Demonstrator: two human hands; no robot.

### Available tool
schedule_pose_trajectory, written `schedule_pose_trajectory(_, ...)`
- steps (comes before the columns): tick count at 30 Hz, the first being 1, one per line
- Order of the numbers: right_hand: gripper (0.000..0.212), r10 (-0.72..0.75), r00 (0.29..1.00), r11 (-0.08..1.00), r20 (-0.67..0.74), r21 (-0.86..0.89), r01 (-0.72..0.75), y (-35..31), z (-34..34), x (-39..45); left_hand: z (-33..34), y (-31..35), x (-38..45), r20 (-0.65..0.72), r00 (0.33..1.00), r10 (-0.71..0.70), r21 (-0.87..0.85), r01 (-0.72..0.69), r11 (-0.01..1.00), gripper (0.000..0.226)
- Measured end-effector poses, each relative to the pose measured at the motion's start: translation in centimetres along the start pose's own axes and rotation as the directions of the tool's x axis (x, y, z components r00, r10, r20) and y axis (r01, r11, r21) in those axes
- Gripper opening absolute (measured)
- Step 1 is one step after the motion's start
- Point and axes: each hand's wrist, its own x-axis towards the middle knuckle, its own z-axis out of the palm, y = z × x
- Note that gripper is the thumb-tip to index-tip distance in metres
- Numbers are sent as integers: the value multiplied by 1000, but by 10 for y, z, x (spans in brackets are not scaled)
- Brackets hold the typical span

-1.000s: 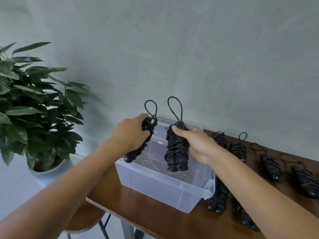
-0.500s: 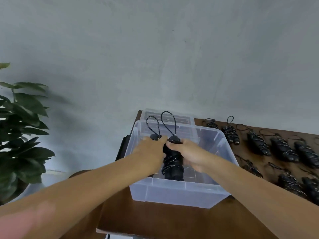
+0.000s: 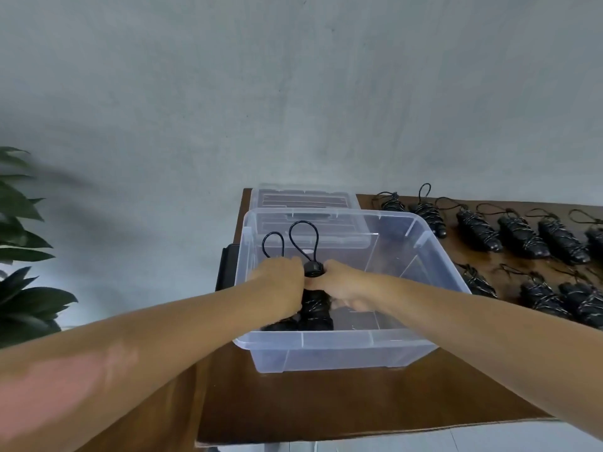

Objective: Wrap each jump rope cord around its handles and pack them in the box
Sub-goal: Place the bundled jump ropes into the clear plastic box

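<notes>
A clear plastic box (image 3: 342, 350) stands on the brown table's left end. Both my hands reach down into it. My left hand (image 3: 280, 285) grips one wrapped black jump rope (image 3: 279, 325), whose cord loop sticks up behind the knuckles. My right hand (image 3: 342, 285) grips a second wrapped jump rope (image 3: 315, 308), its loop also standing up. The two bundles sit side by side at the box's near left, low against the bottom. Several more wrapped ropes (image 3: 522, 239) lie in rows on the table to the right.
The box's clear lid (image 3: 303, 199) lies flat behind the box. A brown table (image 3: 326, 402) ends just left of the box, where a dark object (image 3: 226, 269) stands by its edge. A leafy plant (image 3: 19, 256) is at far left. A grey wall rises behind.
Both hands carried the two wrapped ropes from above the box down into it. The view swung right, showing more of the table and less of the plant.
</notes>
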Motion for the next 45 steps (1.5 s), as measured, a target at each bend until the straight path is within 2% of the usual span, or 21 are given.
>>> schedule_pose_trajectory(2, 67, 5, 1000, 1000, 21, -7, -5, 5, 2, 13, 0, -3, 1, 40, 998, 38, 43, -40, 998, 54)
schedule_pose_trajectory(9, 33, 133, 983, 990, 130, 36, -139, 10, -6, 23, 4, -10, 7, 102, 989, 109, 29, -112, 993, 47)
schedule_pose_trajectory(13, 39, 132, 984, 991, 117, -17, -131, 10, -6, 21, 4, -7, 8, 77, 991, 105, 88, -112, 990, 40)
schedule_pose_trajectory(17, 29, 99, 993, 995, 59, -38, -97, 11, -1, 17, 6, -2, 12, 48, 994, 94, 177, -101, 979, 35)
schedule_pose_trajectory(19, 33, 86, 996, 993, 30, -83, -84, 12, 2, 18, 9, -1, 14, 60, 995, 86, 203, -96, 974, 35)
schedule_pose_trajectory(22, 31, 118, 992, 986, 44, -127, -111, 11, 4, 17, 13, -1, 17, 69, 994, 84, 190, -96, 977, 37)
schedule_pose_trajectory(29, 30, 149, 983, 988, 109, -59, -143, 11, -3, 16, 16, -1, 18, 72, 992, 104, 199, -116, 973, 36)
schedule_pose_trajectory(33, 37, 117, 991, 990, 69, -82, -111, 14, 1, 21, 16, -3, 20, 101, 989, 111, 183, -128, 975, 37)
schedule_pose_trajectory(37, 49, 93, 992, 992, 89, -98, -84, 16, 3, 25, 17, -1, 18, 145, 983, 111, 196, -139, 971, 48)
schedule_pose_trajectory(41, 37, 54, 993, 993, 103, -112, -42, 16, 1, 22, 16, 3, 18, 167, 981, 94, 192, -126, 973, 50)
schedule_pose_trajectory(45, 37, 47, 994, 990, 103, -134, -33, 13, 1, 19, 12, 3, 18, 139, 984, 110, 190, -135, 972, 47)
